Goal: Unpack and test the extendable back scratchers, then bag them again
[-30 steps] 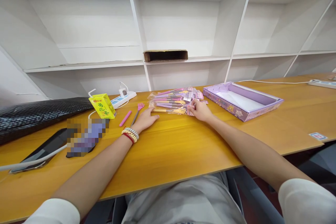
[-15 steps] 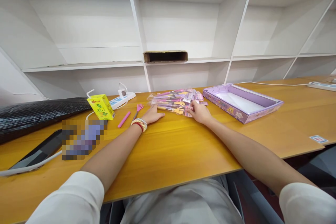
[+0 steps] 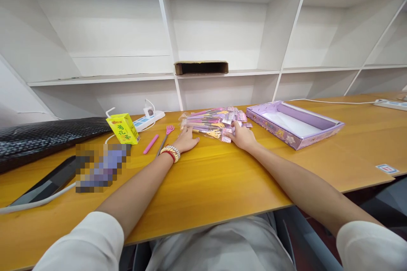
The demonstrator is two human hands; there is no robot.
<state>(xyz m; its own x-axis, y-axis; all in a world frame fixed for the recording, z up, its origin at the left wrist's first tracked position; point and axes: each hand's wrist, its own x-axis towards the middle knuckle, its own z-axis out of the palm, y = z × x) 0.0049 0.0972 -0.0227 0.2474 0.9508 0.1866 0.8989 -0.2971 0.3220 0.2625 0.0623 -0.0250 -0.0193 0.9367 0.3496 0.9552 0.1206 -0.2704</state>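
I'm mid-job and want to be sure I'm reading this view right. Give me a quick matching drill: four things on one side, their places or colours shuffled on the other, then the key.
Things
1. Carton
2. Packets
3. Tray
4. Cardboard box

Places or colours
A. On the shelf, dark opening facing the camera
B. Purple-walled, with a white floor
C. Yellow, with green lettering
D. At the fingers of the left hand and right hand

Pairs: 1-C, 2-D, 3-B, 4-A

Both arms (image 3: 140,194) stretched forward, angled inward — hands (image 3: 186,140) (image 3: 243,136) apart
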